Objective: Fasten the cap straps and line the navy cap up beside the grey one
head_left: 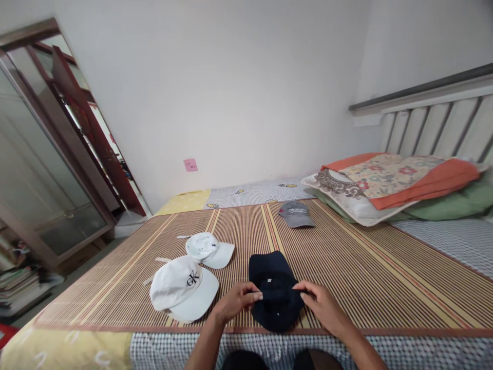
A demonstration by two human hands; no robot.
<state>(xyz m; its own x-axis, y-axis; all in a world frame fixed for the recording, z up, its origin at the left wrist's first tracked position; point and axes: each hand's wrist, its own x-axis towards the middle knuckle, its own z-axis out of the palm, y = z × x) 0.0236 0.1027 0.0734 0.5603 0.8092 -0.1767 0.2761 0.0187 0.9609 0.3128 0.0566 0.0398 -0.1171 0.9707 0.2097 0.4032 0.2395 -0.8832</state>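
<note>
A dark navy baseball cap (271, 267) lies upside down on the striped mat near the bed's front edge, its brim pointing away from me and its inside showing. My left hand (241, 300) pinches the cap's left rim between thumb and fingers. On the opposite rim, my right hand (318, 303) grips the cap in the same way. Left of it sits a white cap (173, 285) with black "CK" letters. A smaller white cap (202, 245) rests just behind that one, and a grey cap (296, 213) lies farther back.
The striped mat (346, 272) covers most of the bed, over a checked and yellow sheet. Stacked pillows (404, 180) lie at the back right beside a slatted headboard (442, 126). A white wall (250, 92) stands behind. Books (23, 293) are piled at the far left.
</note>
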